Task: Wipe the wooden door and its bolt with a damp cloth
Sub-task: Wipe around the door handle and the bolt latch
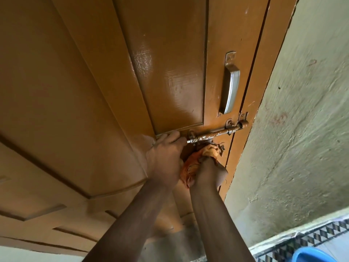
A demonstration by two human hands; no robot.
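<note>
Nearest the lens, two bare forearms rising from six o'clock toward the frame's centre. Right hand [207,171] clenched around a bunched orange cloth [196,161], pressed against the wooden door [94,91] just under the bolt [217,133], likely to scrub the plate beneath the rod. Left hand [166,154] at nine o'clock of the cloth, fingertips pinching the bolt's knob end, probably steadying or turning the rod so the cloth can reach around it. Bolt running toward two o'clock, tip seated at the door frame [264,72]. Metal handle [231,86] at twelve o'clock of the bolt, untouched. Plastered wall [302,129] at three o'clock; blue tub rim [309,254] at five o'clock, perhaps rinse water.
</note>
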